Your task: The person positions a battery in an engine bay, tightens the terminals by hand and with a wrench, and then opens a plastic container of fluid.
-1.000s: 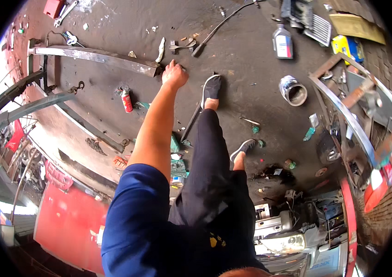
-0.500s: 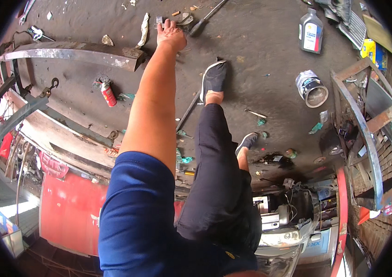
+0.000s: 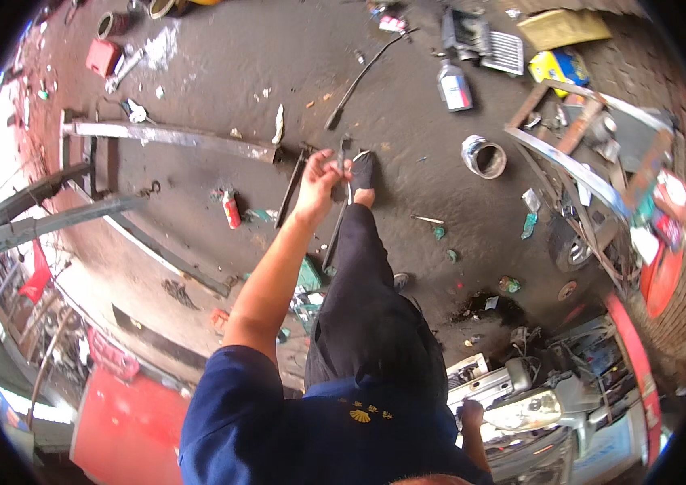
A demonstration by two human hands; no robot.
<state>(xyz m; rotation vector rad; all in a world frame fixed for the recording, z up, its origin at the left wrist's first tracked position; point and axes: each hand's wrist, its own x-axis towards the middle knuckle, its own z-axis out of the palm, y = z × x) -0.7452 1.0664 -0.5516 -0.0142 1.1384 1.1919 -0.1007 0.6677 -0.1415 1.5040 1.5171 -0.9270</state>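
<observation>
My left hand (image 3: pixel 323 186) is raised in the middle of the view, above my forward shoe (image 3: pixel 363 171). Its thumb and fingers are closed on a narrow grey metal piece (image 3: pixel 342 155), whose exact kind I cannot make out. Low on the right hangs my right hand (image 3: pixel 471 415), beside the headlight (image 3: pixel 525 411) of a vehicle front end. It is small and shaded there, so its fingers do not show clearly. Under the left forearm a dark metal bar (image 3: pixel 290 190) lies on the ground. A long thin rod (image 3: pixel 359 81) lies farther ahead.
A long metal beam frame (image 3: pixel 173 139) stands at left, with a red spray can (image 3: pixel 231 210) near it. To the right are an open tin can (image 3: pixel 484 157), a grey oil bottle (image 3: pixel 454 87) and a rusty metal frame (image 3: pixel 569 153). A red panel (image 3: pixel 129 424) sits lower left.
My left hand has come up from the ground and back toward me, now with the grey metal piece in it. The view has shifted, and my right hand has come into sight.
</observation>
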